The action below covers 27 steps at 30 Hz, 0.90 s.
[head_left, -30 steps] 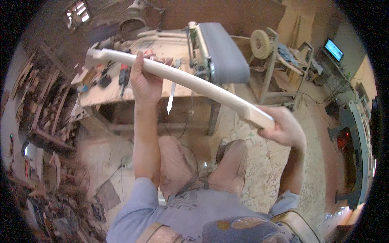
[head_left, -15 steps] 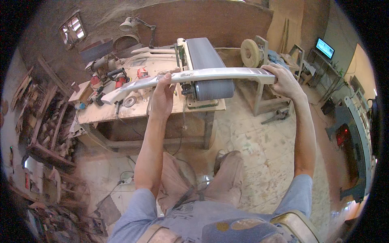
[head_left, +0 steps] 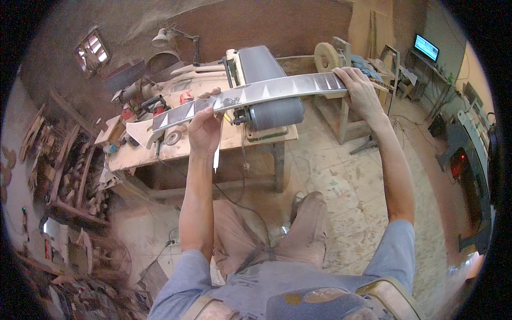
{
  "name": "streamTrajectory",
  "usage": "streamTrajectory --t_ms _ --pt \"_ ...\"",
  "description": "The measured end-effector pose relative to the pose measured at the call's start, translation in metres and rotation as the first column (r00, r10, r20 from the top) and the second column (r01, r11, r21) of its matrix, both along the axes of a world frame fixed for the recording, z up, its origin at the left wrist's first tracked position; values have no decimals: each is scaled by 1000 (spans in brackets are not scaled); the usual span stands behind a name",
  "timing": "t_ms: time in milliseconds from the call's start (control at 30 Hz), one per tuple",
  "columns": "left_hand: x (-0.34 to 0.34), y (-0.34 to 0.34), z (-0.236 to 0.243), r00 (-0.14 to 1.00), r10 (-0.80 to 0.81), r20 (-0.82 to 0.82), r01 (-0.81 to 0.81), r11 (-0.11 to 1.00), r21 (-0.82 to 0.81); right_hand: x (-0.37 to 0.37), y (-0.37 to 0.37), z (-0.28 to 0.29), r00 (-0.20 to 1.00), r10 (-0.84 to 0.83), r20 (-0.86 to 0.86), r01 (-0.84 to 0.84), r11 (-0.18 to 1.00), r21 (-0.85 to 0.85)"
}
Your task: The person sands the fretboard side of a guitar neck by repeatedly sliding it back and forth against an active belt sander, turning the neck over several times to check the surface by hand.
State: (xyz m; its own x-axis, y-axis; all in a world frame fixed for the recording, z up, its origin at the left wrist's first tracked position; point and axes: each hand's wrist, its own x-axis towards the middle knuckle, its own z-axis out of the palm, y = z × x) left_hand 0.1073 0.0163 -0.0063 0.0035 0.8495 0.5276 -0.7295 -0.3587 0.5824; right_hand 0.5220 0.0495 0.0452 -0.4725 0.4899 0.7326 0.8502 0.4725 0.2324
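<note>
Plainly, the left hand (head_left: 205, 131) and right hand (head_left: 362, 95) are clamped on a long, curved, dark-faced wooden neck (head_left: 277, 89) with pale triangular inlays, raised near the front edge of the tan wooden table (head_left: 231, 141). Probably stiff and light, it suits holding near both ends.

A pale lamp (head_left: 160, 39) stands between a slatted window (head_left: 93, 51) and a lit blue screen (head_left: 426, 48).
</note>
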Motion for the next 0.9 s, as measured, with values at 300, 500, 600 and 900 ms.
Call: streamTrajectory --t_ms 300,500,600,900 --pt "-12 -4 2 999 -52 9 52 999 -7 -14 -3 -3 1000 -13 -10 14 989 144" --pt "-13 -10 -1 998 43 -46 -44 999 -24 -9 2 -1 999 -6 47 10 996 -87" --pt "-10 -14 -2 994 88 -57 -91 995 -43 -9 -6 7 999 6 41 1 983 -183" --pt "-5 -17 3 995 97 -14 -98 994 -51 -16 -8 5 1000 -10 8 11 988 -155"
